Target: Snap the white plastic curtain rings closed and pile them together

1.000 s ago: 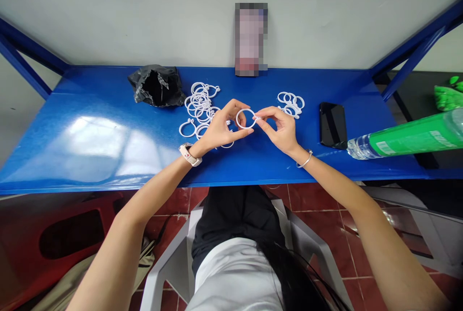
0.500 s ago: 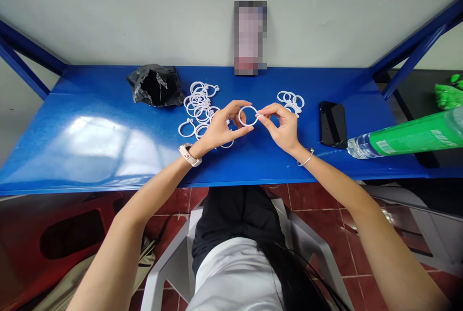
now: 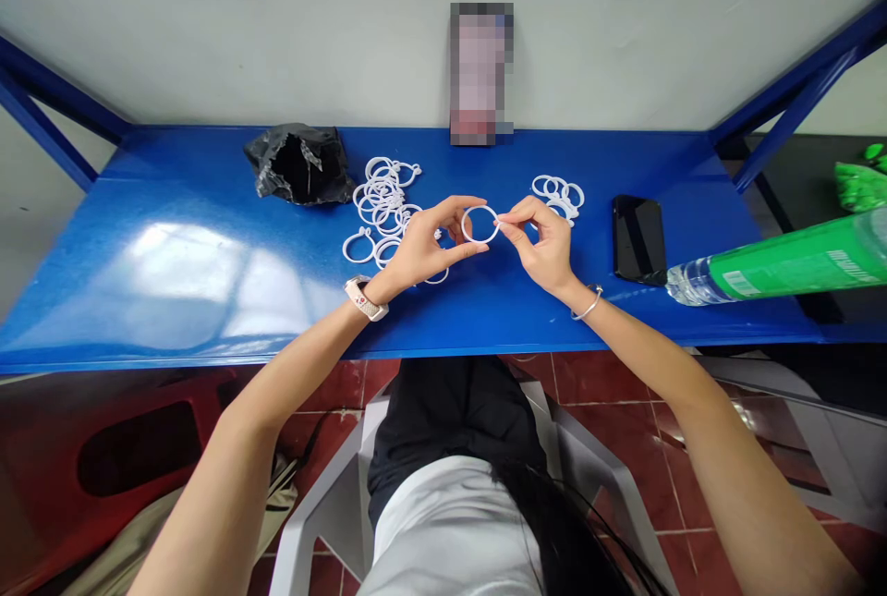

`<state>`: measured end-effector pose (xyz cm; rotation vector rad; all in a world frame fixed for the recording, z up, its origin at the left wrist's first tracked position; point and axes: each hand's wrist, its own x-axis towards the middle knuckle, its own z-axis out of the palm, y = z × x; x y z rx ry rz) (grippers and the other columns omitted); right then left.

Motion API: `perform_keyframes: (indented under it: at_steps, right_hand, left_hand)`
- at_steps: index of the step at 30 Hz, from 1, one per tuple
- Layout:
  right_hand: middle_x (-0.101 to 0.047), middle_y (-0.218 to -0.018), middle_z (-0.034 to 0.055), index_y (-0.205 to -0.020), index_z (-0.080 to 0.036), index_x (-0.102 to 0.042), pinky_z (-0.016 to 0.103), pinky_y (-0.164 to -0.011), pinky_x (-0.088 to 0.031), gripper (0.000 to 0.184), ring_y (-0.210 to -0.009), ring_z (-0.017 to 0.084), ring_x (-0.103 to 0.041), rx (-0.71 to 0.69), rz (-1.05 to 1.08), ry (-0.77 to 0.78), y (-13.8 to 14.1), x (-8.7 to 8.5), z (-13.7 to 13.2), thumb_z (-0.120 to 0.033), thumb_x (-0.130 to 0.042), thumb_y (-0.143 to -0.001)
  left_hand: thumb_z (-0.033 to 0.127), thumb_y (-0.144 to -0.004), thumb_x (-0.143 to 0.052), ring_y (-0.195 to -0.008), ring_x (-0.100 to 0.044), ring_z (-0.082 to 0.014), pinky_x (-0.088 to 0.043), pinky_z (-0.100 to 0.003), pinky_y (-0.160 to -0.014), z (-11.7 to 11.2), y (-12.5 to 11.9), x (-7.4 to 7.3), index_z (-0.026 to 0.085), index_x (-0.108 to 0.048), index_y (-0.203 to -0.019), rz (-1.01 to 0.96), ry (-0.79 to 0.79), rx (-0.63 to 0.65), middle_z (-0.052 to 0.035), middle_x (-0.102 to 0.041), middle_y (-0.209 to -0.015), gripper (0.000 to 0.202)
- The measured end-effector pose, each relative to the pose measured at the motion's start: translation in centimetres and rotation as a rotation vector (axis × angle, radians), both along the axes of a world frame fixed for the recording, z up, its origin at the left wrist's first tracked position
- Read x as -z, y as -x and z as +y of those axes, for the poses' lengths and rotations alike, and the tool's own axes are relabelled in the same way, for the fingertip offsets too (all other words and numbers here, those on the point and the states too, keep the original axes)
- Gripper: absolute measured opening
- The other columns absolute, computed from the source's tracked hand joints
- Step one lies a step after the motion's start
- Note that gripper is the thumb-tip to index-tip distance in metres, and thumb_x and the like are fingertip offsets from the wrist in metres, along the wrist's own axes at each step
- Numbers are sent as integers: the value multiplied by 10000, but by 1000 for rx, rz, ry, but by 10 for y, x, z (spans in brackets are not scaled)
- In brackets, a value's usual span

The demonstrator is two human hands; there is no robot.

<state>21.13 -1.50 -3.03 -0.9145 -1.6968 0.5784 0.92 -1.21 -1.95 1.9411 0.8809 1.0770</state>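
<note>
A white plastic ring point(image 3: 479, 241) is held upright between my two hands, above the blue table point(image 3: 291, 319). My left hand point(image 3: 431, 240) grips its left side, with the thumb below and the fingers curled around the top and back. The thumb and index finger of my right hand point(image 3: 544, 240) pinch the ring's right edge, where any clasp is too small to make out. Behind and beside my left hand lies a pile of similar white rings point(image 3: 380, 199), partly covered by it. Beyond my right hand sits a smaller group of white rings point(image 3: 572, 193).
A crumpled black plastic bag point(image 3: 267, 166) lies open at the back left. On the right are a black phone point(image 3: 638, 240) and a bottle with a green label point(image 3: 783, 254). A blurred-out upright object point(image 3: 478, 69) leans against the wall.
The ring and both hands have shifted very slightly to the right. Both hands keep their hold on it, and the piles look unchanged.
</note>
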Motion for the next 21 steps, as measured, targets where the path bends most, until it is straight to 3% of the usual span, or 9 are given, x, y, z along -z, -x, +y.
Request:
perform_keyframes:
  at_steps: [9, 14, 19, 21]
  right_hand:
    - [-695, -804, 23, -860, -227, -697, 335, -683, -530, 268, -733, 167, -635, 45, -29, 49, 0, 7, 5, -484, -644, -912]
    - [-713, -856, 28, -896, -236, -688, 337, -682, -533, 200, -725, 168, -638, 78, -93, -16, 0, 2, 5, -419, -615, -937]
    - [-714, -878, 41, -903, -239, -656, 353, -693, -526, 177, -725, 188, -633, 202, -242, -64, -9, -8, 10, -370, -552, -959]
    - [-710, -889, 56, -902, -235, -643, 371, -736, -523, 167, -767, 208, -636, 277, -333, -67, -16, -11, 14, -345, -532, -962]
  left_hand:
    - [517, -852, -709, -683, -628, -135, -563, -292, -709, 5, 0, 6, 192, -575, -1270, 81, -59, -42, -13, -659, -816, 546]
    - [397, -880, -693, -777, -634, -153, -545, -291, -752, 10, 5, 7, 179, -567, -1278, 167, -137, -105, -37, -668, -904, 471]
    - [266, -909, -585, -883, -633, -200, -521, -334, -793, 17, 15, 5, 160, -658, -1086, 451, -209, -207, -81, -657, -1004, 219]
    - [243, -915, -538, -902, -633, -230, -510, -358, -793, 19, 19, 4, 151, -682, -1029, 595, -227, -221, -100, -662, -1009, 205]
